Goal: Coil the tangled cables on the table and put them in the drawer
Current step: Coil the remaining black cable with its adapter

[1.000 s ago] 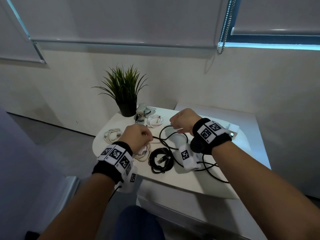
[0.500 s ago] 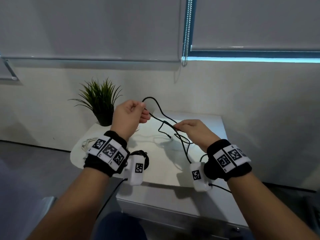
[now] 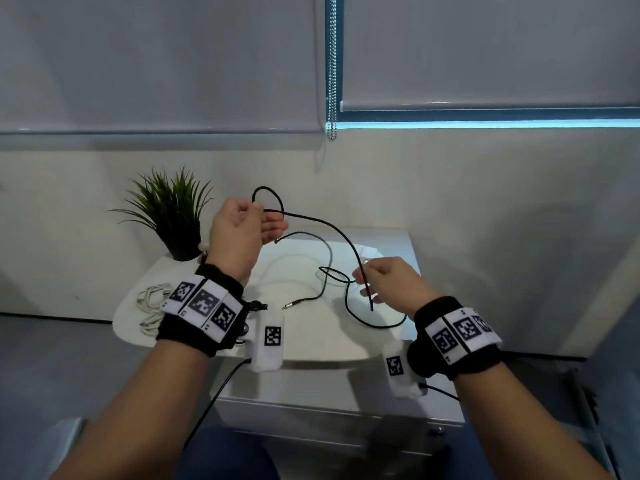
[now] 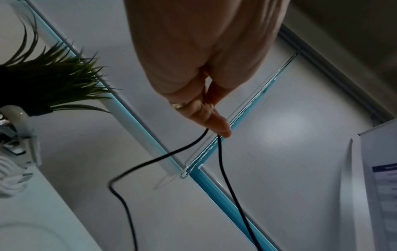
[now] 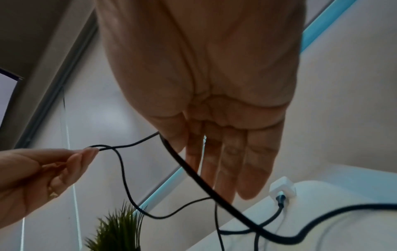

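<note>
behind the white table ran a pale wall w/ grey roller blinds and a bead chain hanging between them; a thin blue strip of light showed under the right blind. table top sat on a white cabinet whose drawer front showed below the edge, seemingly closed.

left hand was raised above the table's back left, thumb and forefinger pinching the black cable near a small loop that arched over the fingertips; other fingers loosely extended. left wrist view showed the same pinch, two black strands dropping from the fingertips.

right hand was lower and further right, over the table. the black cable passed along its thumb side, thumb & forefinger closed on it, remaining fingers straight and spread downward. between the hands the cable hung slack in the air; more loops trailed under the right hand, and a metal jack plug at one end hung or lay near the table centre.

other bits: white cables bunched at the table's left edge, partly hidden by the left wristband; a potted plant at back left; a white adapter w/ a dark cord plugged in, at the table's far right.
</note>
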Action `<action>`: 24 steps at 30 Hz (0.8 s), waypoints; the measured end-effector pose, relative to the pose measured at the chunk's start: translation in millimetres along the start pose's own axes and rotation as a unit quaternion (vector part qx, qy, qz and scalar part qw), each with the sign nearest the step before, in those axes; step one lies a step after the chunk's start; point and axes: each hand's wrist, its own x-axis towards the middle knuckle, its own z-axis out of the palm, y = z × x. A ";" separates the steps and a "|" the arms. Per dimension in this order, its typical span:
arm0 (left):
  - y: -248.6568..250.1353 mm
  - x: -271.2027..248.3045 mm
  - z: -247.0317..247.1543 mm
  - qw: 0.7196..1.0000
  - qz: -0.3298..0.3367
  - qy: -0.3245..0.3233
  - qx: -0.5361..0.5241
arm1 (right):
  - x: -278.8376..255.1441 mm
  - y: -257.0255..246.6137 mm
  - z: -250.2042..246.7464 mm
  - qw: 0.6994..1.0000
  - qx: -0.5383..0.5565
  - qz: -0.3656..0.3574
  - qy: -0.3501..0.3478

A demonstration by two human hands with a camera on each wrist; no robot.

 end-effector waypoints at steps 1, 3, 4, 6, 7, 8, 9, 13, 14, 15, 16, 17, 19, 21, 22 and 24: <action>-2.0 -2.0 1.1 1.000 -0.003 -0.003 -0.001 | -1.7 -0.3 3.6 1.000 0.004 0.000 -0.016; -4.4 -5.2 2.6 1.000 -0.006 -0.008 -0.004 | -3.9 -1.0 9.3 0.999 0.035 0.011 -0.030; -5.1 -6.5 2.6 1.000 -0.008 -0.011 -0.004 | -5.0 -1.3 11.1 0.997 0.072 0.025 -0.031; -6.5 -9.7 0.9 1.000 -0.013 -0.018 0.003 | -7.2 -3.2 12.3 0.987 0.154 0.047 -0.016; -7.3 -11.9 -0.2 0.999 -0.015 -0.025 0.015 | -7.6 -4.1 12.2 0.982 0.182 0.050 -0.005; -9.4 -13.8 -2.0 0.999 -0.018 -0.036 0.037 | -7.5 -4.8 11.7 0.978 0.202 0.048 0.005; -12.1 -16.2 -4.1 0.996 -0.019 -0.049 0.071 | -7.1 -5.4 10.9 0.975 0.219 0.044 0.012; -30.9 -20.2 -17.4 0.963 0.006 -0.105 0.247 | -2.7 -7.8 10.4 0.972 0.232 0.024 0.035; -34.0 -20.6 -20.9 0.953 0.012 -0.119 0.277 | -1.2 -8.0 11.1 0.975 0.219 0.019 0.040; -35.5 -21.5 -23.4 0.947 0.015 -0.131 0.292 | 0.2 -7.7 11.9 0.978 0.205 0.013 0.044; -35.7 -22.6 -24.6 0.945 0.015 -0.143 0.295 | 1.6 -7.1 12.9 0.980 0.194 0.006 0.045; -34.5 -24.3 -24.2 0.944 0.014 -0.157 0.289 | 2.3 -6.9 14.3 0.982 0.184 -0.004 0.043; -30.8 -27.9 -21.0 0.944 0.016 -0.185 0.274 | 3.7 -7.9 17.8 0.987 0.158 -0.031 0.031; -28.0 -30.8 -16.3 0.941 0.025 -0.205 0.267 | 4.4 -12.3 23.3 0.990 0.127 -0.058 0.002; -27.0 -32.1 -14.1 0.941 0.028 -0.212 0.261 | 4.9 -14.7 27.0 0.991 0.112 -0.071 -0.018; -25.0 -35.2 -10.3 0.943 0.034 -0.226 0.243 | 6.5 -18.6 34.6 0.991 0.084 -0.093 -0.049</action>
